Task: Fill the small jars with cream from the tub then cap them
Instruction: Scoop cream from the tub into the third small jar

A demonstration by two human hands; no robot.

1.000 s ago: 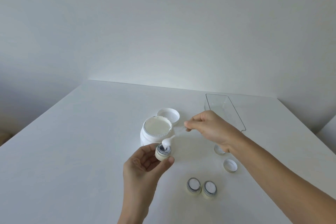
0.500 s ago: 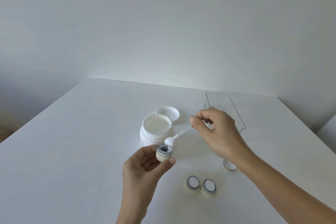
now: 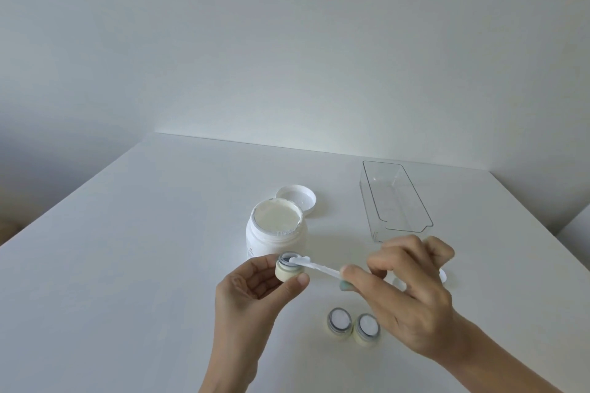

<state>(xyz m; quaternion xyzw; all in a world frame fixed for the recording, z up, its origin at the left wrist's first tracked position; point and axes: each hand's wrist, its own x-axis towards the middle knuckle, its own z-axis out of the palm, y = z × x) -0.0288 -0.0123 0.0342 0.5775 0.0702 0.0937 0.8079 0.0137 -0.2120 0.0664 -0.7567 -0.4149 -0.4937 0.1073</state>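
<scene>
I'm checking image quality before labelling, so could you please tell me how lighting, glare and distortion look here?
Head view: soft, even light with faint shadows; white tub, spatula and table barely contrast; the clear bin shows only by its edges; wide-angle bending toward the borders; slight blur on the right hand.

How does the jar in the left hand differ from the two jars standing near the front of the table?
The held jar is lifted off the table in the left hand; the two front jars stand on it, side by side. The held jar's mouth looks dark, with the spatula tip from the right hand resting across it; the front jars show white to the rim. All three are small, cream-coloured and uncapped.
</scene>
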